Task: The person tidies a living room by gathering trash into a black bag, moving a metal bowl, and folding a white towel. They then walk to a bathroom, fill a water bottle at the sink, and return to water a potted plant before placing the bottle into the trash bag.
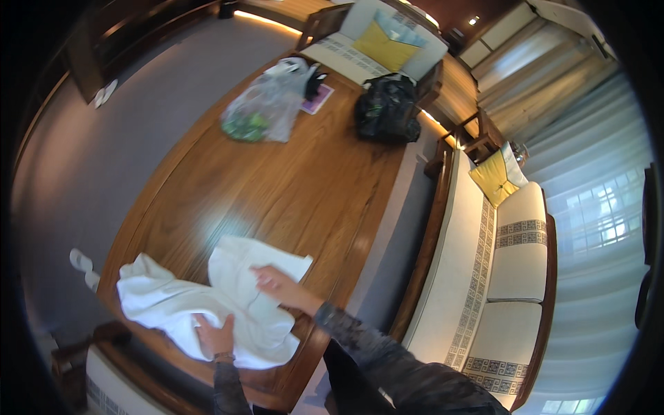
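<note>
A crumpled white cloth (pixel 238 311), perhaps a garment, lies spread at the near end of the wooden table (pixel 277 187). Its left part is bunched into folds, while the upper right part lies flatter. My left hand (pixel 216 337) rests on the lower folds with thumb and fingers apart. Over the flatter part is my right hand (pixel 275 283), fingers partly extended and slightly bent, with nothing visible in them. Whether its fingertips touch the fabric is hard to tell.
Toward the table's far end stand a clear plastic bag (pixel 277 97) with something green inside and a black plastic bag (pixel 387 109). A flat purple-and-white item (pixel 318 99) lies between them. A long cream sofa (pixel 449 277) runs along the right; an armchair (pixel 339 54) faces the far end.
</note>
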`<action>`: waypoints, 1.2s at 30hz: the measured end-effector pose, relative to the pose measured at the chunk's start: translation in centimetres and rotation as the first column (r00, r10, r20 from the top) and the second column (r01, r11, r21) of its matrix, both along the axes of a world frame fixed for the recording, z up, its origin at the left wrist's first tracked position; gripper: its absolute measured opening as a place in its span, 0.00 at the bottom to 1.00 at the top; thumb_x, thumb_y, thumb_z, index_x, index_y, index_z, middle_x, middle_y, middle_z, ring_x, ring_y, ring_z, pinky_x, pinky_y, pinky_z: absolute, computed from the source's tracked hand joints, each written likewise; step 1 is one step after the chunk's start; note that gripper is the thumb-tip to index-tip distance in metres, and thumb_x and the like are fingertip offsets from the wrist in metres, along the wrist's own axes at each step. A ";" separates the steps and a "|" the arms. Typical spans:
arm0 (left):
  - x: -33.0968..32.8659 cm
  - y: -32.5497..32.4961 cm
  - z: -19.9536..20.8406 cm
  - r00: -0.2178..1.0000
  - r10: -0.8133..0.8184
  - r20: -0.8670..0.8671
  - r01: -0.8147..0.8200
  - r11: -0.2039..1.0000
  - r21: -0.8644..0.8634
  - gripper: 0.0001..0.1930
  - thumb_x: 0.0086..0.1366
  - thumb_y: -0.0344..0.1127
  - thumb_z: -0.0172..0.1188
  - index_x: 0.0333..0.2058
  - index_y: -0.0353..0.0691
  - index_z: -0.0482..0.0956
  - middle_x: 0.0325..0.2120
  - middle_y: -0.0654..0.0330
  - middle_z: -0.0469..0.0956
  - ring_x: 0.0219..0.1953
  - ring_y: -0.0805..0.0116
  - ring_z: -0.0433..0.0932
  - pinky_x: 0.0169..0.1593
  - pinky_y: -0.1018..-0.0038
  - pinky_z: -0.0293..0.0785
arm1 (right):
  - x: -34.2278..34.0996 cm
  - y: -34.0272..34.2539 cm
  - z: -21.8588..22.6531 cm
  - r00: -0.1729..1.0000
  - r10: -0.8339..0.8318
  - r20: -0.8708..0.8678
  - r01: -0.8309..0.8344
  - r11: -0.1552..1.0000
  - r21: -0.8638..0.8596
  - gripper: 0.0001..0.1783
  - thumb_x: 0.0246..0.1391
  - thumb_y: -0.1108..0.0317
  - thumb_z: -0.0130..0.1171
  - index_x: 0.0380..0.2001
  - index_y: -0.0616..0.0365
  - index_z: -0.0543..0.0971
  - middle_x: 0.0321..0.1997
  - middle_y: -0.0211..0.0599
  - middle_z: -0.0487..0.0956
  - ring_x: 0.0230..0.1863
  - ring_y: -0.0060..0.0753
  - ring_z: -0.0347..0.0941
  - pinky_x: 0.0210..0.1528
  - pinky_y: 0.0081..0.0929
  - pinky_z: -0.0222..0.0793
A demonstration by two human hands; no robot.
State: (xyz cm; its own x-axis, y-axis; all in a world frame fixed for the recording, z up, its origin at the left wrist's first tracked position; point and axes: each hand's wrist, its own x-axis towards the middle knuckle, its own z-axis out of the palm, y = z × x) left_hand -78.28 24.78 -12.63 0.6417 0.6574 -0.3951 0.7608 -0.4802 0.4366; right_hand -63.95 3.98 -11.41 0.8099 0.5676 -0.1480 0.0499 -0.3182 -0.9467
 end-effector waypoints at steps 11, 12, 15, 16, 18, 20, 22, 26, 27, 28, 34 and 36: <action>16.0 -2.6 -1.5 0.898 -0.134 -0.419 0.267 0.922 0.278 0.58 0.47 0.45 0.72 0.71 0.65 0.40 0.50 0.47 0.69 0.55 0.45 0.69 0.54 0.48 0.68 | 47.4 -32.9 9.6 0.427 -0.221 0.877 0.853 0.420 -0.309 0.47 0.42 0.50 0.70 0.63 0.62 0.65 0.63 0.57 0.66 0.63 0.57 0.62 0.65 0.48 0.55; 16.1 -2.5 -1.7 0.900 -0.135 -0.413 0.269 0.920 0.286 0.58 0.47 0.45 0.72 0.71 0.65 0.40 0.51 0.47 0.69 0.56 0.45 0.68 0.55 0.47 0.67 | 49.1 -33.1 9.3 0.435 -0.160 0.886 0.847 0.408 -0.342 0.48 0.42 0.49 0.70 0.63 0.61 0.64 0.62 0.57 0.67 0.64 0.56 0.61 0.66 0.50 0.53; 16.1 -1.9 -2.4 0.890 -0.110 -0.442 0.249 0.930 0.270 0.59 0.46 0.43 0.73 0.71 0.66 0.40 0.52 0.46 0.68 0.58 0.45 0.67 0.56 0.46 0.65 | 51.2 -32.6 7.2 0.559 -0.024 0.829 0.779 0.357 -0.515 0.49 0.41 0.49 0.71 0.64 0.60 0.65 0.52 0.54 0.76 0.58 0.53 0.69 0.67 0.50 0.53; 16.2 -1.6 -2.6 0.890 -0.110 -0.442 0.239 0.938 0.249 0.59 0.46 0.43 0.73 0.71 0.66 0.40 0.53 0.46 0.68 0.58 0.45 0.67 0.57 0.46 0.65 | 50.9 -32.3 6.4 0.632 0.024 0.775 0.728 0.324 -0.604 0.44 0.41 0.50 0.70 0.60 0.59 0.69 0.45 0.50 0.81 0.53 0.54 0.73 0.65 0.52 0.54; 16.4 -0.8 -2.7 0.897 -0.116 -0.427 0.234 0.943 0.236 0.59 0.45 0.43 0.73 0.71 0.66 0.41 0.55 0.45 0.67 0.59 0.45 0.66 0.58 0.46 0.64 | 49.1 -31.9 5.4 0.634 -0.003 0.773 0.723 0.357 -0.591 0.26 0.47 0.53 0.66 0.46 0.57 0.78 0.36 0.49 0.82 0.43 0.51 0.78 0.61 0.46 0.60; 16.8 0.1 -2.8 0.904 -0.129 -0.407 0.242 0.941 0.237 0.59 0.45 0.43 0.73 0.71 0.67 0.41 0.56 0.44 0.67 0.60 0.44 0.66 0.59 0.46 0.63 | 45.6 -31.7 5.4 0.691 -0.215 0.690 0.694 0.463 -0.551 0.16 0.55 0.57 0.61 0.39 0.57 0.81 0.34 0.49 0.82 0.40 0.49 0.79 0.55 0.40 0.67; 17.2 0.9 -2.7 0.898 -0.150 -0.413 0.248 0.949 0.195 0.59 0.46 0.43 0.73 0.71 0.67 0.41 0.57 0.42 0.66 0.61 0.43 0.65 0.61 0.47 0.63 | 40.1 -31.9 6.4 0.673 -0.395 0.626 0.681 0.661 -0.315 0.12 0.61 0.63 0.56 0.39 0.58 0.82 0.34 0.46 0.82 0.40 0.46 0.79 0.48 0.35 0.71; 18.2 3.1 -2.5 0.882 -0.180 -0.436 0.264 0.954 0.141 0.58 0.46 0.45 0.72 0.70 0.69 0.42 0.58 0.42 0.65 0.62 0.43 0.63 0.62 0.49 0.62 | 29.7 -31.9 10.4 0.667 -0.610 0.428 0.674 0.739 0.004 0.12 0.65 0.67 0.52 0.47 0.56 0.81 0.27 0.25 0.76 0.31 0.21 0.71 0.34 0.25 0.65; 18.5 3.7 -2.6 0.881 -0.191 -0.433 0.273 0.952 0.135 0.58 0.46 0.45 0.72 0.70 0.69 0.42 0.58 0.42 0.65 0.63 0.43 0.63 0.62 0.49 0.62 | 27.5 -32.3 12.0 0.667 -0.661 0.344 0.709 0.705 -0.020 0.13 0.66 0.66 0.52 0.48 0.55 0.81 0.26 0.19 0.72 0.30 0.15 0.66 0.32 0.21 0.62; 19.0 4.7 -2.5 0.877 -0.195 -0.438 0.279 0.951 0.134 0.58 0.47 0.45 0.72 0.70 0.70 0.41 0.59 0.42 0.65 0.63 0.43 0.63 0.62 0.49 0.62 | 25.5 -32.5 13.9 0.694 -0.682 0.230 0.694 0.719 0.037 0.14 0.66 0.66 0.51 0.50 0.57 0.80 0.26 0.18 0.66 0.28 0.12 0.59 0.32 0.15 0.56; 21.0 10.2 -3.0 0.888 -0.276 -0.368 0.340 0.932 0.121 0.60 0.44 0.52 0.73 0.71 0.67 0.40 0.60 0.41 0.64 0.64 0.43 0.63 0.61 0.47 0.63 | 15.8 -28.8 22.3 0.695 -0.707 0.127 0.644 0.692 0.328 0.16 0.66 0.67 0.51 0.53 0.60 0.78 0.24 0.18 0.66 0.28 0.12 0.60 0.35 0.14 0.59; 20.4 10.8 -2.4 0.897 -0.312 -0.313 0.347 0.936 0.064 0.62 0.42 0.55 0.73 0.71 0.66 0.39 0.61 0.40 0.64 0.64 0.44 0.63 0.61 0.47 0.63 | 12.1 -26.8 24.9 0.687 -0.712 0.142 0.630 0.682 0.370 0.17 0.65 0.68 0.51 0.54 0.63 0.77 0.23 0.18 0.65 0.28 0.13 0.60 0.35 0.14 0.60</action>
